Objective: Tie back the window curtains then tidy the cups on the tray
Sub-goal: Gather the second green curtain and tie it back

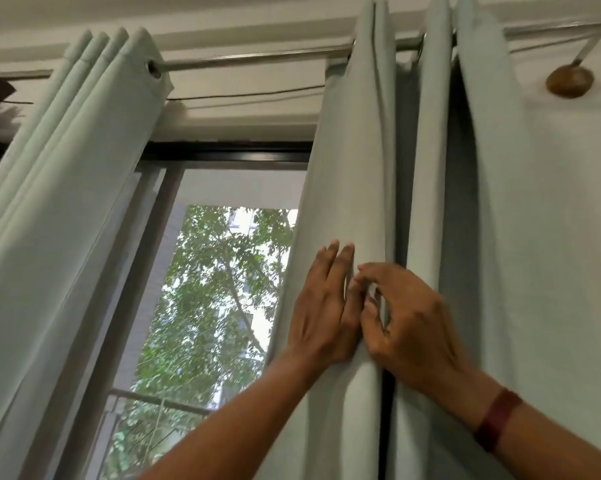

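right curtain point(347, 168) hangs vertically, gathered

Left forearm enters at bottom centre of the frame and rises rightward. Left hand point(321, 306): fingers straight, pointing up, palm flat on the curtain point(347, 168). Right forearm enters at lower right. Right hand point(409, 320): fingers curled, pinching a curtain fold, touching the left hand. Right wrist carries a dark red band point(496, 419).

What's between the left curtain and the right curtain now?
Head view: between left curtain and right curtain, a bare curtain rod on top, below it the dark window frame and glass showing trees. No fabric spans the gap.
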